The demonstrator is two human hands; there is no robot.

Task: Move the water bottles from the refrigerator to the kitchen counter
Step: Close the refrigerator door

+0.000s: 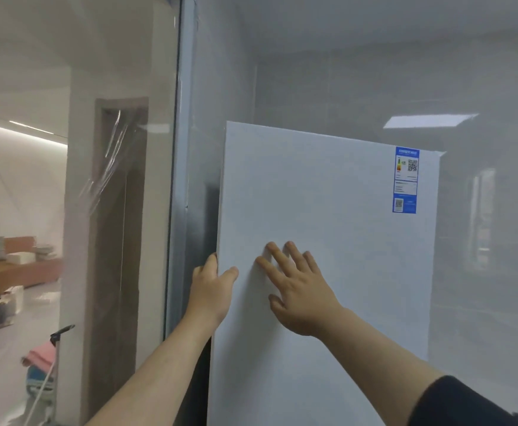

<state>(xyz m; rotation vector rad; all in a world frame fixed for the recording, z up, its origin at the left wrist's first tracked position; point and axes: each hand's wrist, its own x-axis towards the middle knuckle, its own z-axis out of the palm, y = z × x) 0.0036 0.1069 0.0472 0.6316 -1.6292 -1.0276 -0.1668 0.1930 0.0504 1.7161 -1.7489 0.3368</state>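
Probably the refrigerator (322, 241) door is stiff, smooth and slippery, so the left hand (211, 290) hooks its fingers around the left edge while the right hand (297, 290) lies spread flat on it; water bottles are not visible.

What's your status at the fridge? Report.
Left hand hooked on fridge door edge, right hand flat on its front. Door shut. No bottles in sight.
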